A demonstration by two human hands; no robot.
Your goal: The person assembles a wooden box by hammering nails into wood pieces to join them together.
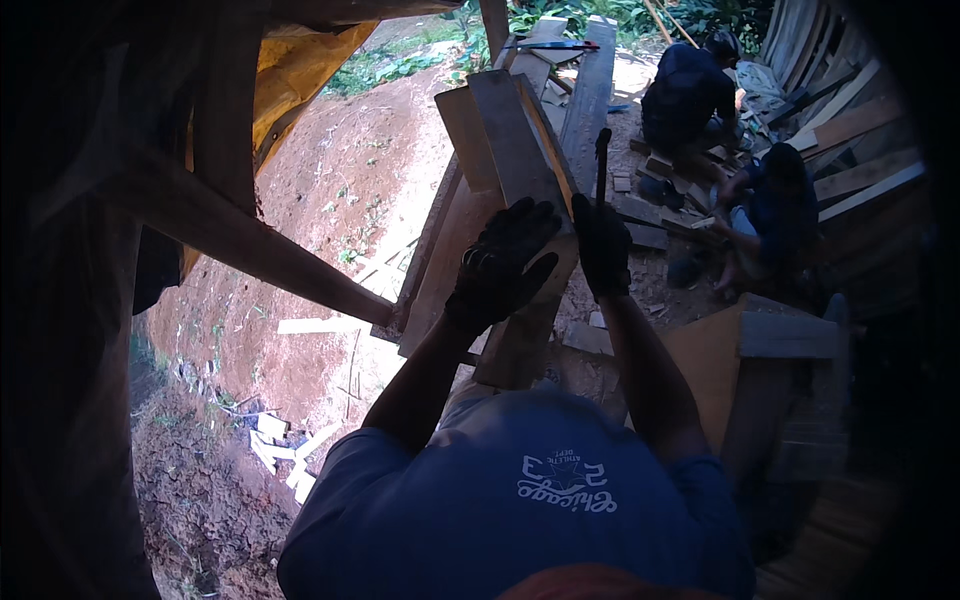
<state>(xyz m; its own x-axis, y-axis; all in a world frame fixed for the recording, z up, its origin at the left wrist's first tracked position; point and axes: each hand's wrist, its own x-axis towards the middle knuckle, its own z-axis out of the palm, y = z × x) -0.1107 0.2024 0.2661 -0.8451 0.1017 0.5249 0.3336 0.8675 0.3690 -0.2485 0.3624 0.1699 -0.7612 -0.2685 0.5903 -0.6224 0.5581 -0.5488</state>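
Outdoors, a sunlit slope of reddish earth fills much of the left side, beyond a dark, slanting timber beam. My blue shirt takes up the bottom centre. Ahead of me a narrow worktop of wooden boards reaches away, its near edge close to my body. At the lower right, beside me, stands a pale wooden panel. To the right of the worktop's far end, two people in dark clothes sit or crouch low among pieces of timber: one farther off, one nearer.

The thing I am handling, a long wooden plank, lies lengthwise on the worktop, running from near its near edge toward its far end, with other boards along both sides. My left hand, in a dark glove, rests on top of the plank, fingers extended and thumb spread, clasping nothing. My right hand, also gloved, is just beside the plank's right edge, curled around a slim dark tool that points up; shadow hides what kind it is. Small white offcuts are scattered on the ground at the lower left.
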